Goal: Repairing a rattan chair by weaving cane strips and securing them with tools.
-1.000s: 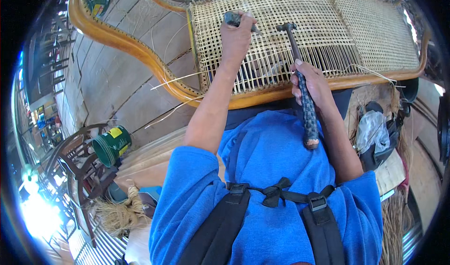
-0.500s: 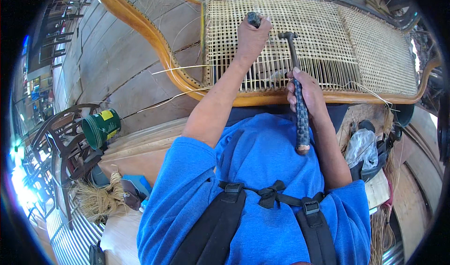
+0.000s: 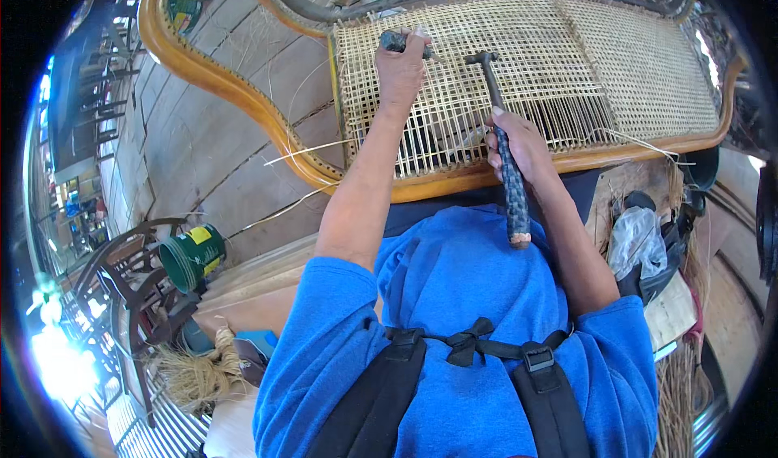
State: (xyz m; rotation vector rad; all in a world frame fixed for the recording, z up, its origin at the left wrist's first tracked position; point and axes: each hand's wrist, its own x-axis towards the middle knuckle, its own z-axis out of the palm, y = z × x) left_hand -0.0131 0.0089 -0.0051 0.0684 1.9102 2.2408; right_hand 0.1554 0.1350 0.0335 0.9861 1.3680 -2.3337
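Note:
My left hand (image 3: pixel 400 73) is closed around a short tool with a dark wrapped handle (image 3: pixel 394 41), over the far left part of a woven cane panel (image 3: pixel 486 32). The tool lies tilted sideways; its working end is mostly hidden by my fingers. In my right hand (image 3: pixel 521 143) is a hammer (image 3: pixel 512 190), gripped partway along its black checkered, wrapped handle. Its small metal head points away from me, above the weave. The panel sits in a curved orange-brown wooden frame (image 3: pixel 454 184). Along the near edge, some strands run with open gaps between them.
Loose cane ends stick out past the frame on both sides. At left on the plank floor (image 3: pixel 243 162) are a green bucket (image 3: pixel 192 258), dark wooden chairs (image 3: pixel 130 296) and a bundle of fibre strands (image 3: pixel 198 369). A clear plastic bag (image 3: pixel 638 243) lies at right.
My left hand has shifted left, and its tool has turned from upright to sideways. The hammer has moved slightly left and up, still in my right hand. The whole view has turned a little.

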